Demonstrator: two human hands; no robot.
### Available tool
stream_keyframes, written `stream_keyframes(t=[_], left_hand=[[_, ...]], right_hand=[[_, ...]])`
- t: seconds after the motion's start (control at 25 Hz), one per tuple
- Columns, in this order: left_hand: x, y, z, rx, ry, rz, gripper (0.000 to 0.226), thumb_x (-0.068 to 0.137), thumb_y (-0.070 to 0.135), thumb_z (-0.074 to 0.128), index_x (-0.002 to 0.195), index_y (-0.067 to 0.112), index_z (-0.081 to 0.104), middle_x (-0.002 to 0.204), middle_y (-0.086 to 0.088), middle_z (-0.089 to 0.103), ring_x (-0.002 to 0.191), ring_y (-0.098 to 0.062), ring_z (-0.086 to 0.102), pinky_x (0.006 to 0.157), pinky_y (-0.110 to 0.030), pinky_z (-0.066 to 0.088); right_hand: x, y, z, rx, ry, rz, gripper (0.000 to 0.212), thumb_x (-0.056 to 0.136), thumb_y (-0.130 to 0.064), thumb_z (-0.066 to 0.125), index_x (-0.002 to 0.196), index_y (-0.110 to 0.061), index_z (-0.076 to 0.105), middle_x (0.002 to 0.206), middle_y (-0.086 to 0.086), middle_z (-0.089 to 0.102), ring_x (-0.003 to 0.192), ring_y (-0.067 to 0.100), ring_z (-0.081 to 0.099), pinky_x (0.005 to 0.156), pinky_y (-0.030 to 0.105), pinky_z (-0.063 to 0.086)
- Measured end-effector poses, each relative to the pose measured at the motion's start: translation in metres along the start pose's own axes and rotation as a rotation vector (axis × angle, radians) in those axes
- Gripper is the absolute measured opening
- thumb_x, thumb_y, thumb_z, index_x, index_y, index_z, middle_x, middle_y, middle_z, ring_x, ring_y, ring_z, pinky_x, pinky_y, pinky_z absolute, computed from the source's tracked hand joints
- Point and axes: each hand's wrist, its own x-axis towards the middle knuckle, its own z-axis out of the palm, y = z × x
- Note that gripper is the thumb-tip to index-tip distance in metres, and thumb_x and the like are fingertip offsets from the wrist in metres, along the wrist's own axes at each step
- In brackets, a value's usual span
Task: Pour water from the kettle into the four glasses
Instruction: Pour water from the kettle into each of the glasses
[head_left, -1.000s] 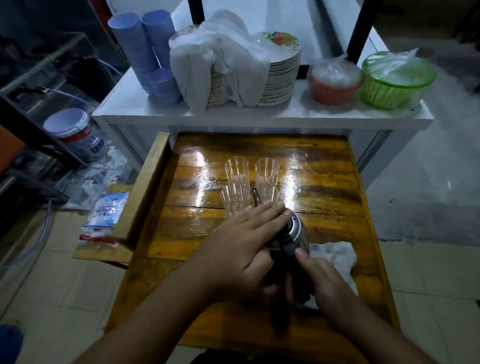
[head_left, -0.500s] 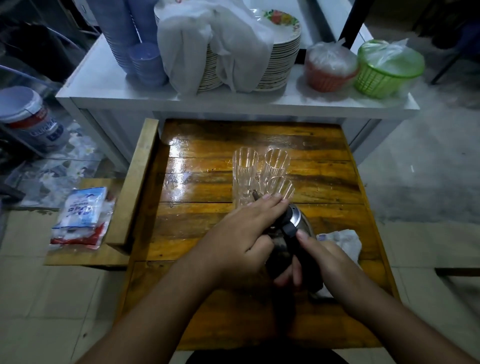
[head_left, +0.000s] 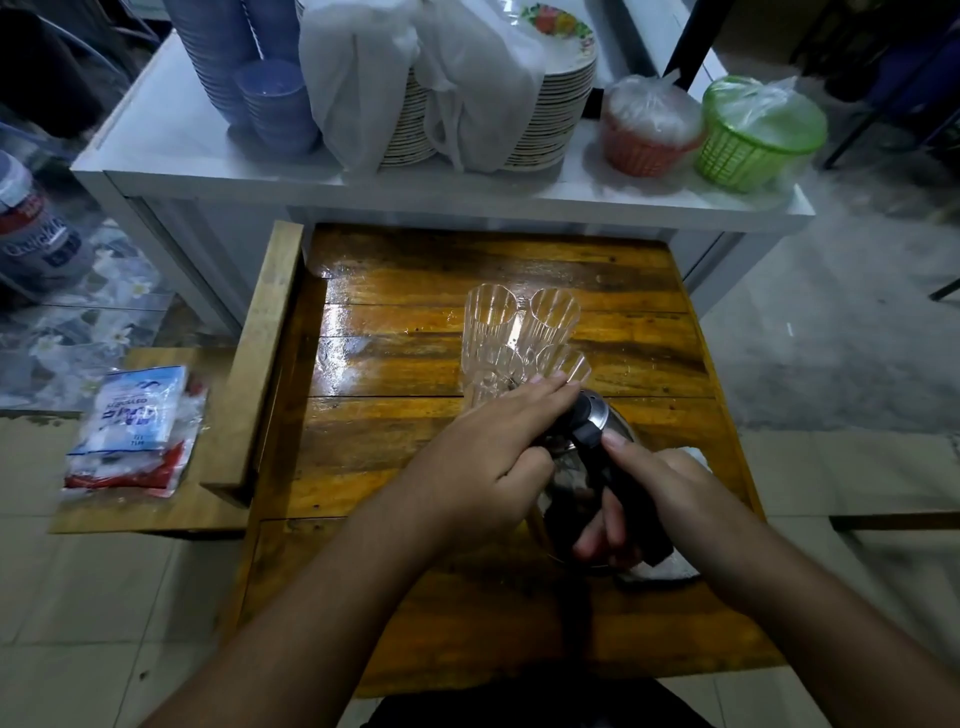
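Several clear ribbed glasses (head_left: 522, 338) stand close together in the middle of the wooden table (head_left: 395, 457). Just in front of them is a steel kettle (head_left: 597, 415) with a black handle, tipped toward the glasses. My right hand (head_left: 649, 493) grips the black handle. My left hand (head_left: 493, 452) lies flat over the kettle's lid and front, its fingertips reaching the nearest glasses. The spout is hidden under my left hand, and I cannot tell whether water is flowing.
A white cloth (head_left: 680, 566) lies under the kettle at the table's right. Behind stands a white shelf (head_left: 208, 171) with stacked plates (head_left: 550, 119), blue cups (head_left: 275, 109), an orange basket (head_left: 649, 130) and a green basket (head_left: 753, 135). A plastic packet (head_left: 135, 431) rests on the left side board.
The view has tilted down and nearer. The kettle has tipped a little further toward the glasses, with both hands keeping their hold.
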Motion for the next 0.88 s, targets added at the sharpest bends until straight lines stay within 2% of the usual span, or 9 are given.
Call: stream_keyframes(t=[0.12, 0.32, 0.88], left_hand=[[0.000, -0.002, 0.000, -0.025, 0.000, -0.001, 0.068, 0.090, 0.028, 0.035, 0.157, 0.031, 0.024, 0.165, 0.012, 0.021, 0.150, 0.003, 0.011, 0.122, -0.030, 0.016], [0.001, -0.004, -0.002, -0.039, -0.006, 0.001, 0.068, 0.091, 0.027, 0.035, 0.158, 0.030, 0.023, 0.165, 0.012, 0.021, 0.149, 0.004, 0.012, 0.119, -0.022, 0.015], [0.000, -0.001, -0.002, -0.108, 0.004, -0.009, 0.068, 0.092, 0.026, 0.036, 0.158, 0.030, 0.021, 0.166, 0.012, 0.019, 0.149, 0.005, 0.011, 0.116, -0.016, 0.011]], right_hand=[[-0.002, -0.005, 0.001, -0.021, 0.028, 0.022, 0.077, 0.100, -0.052, 0.036, 0.053, 0.002, 0.063, 0.074, 0.020, 0.079, 0.056, 0.017, 0.073, 0.054, 0.022, 0.054], [-0.005, -0.013, 0.004, -0.057, 0.056, 0.042, 0.076, 0.102, -0.051, 0.035, 0.053, 0.000, 0.063, 0.074, 0.020, 0.079, 0.049, 0.014, 0.068, 0.049, 0.019, 0.049], [-0.010, -0.027, 0.004, -0.140, 0.128, 0.078, 0.075, 0.100, -0.055, 0.040, 0.050, -0.005, 0.065, 0.071, 0.016, 0.080, 0.054, 0.019, 0.070, 0.061, 0.030, 0.053]])
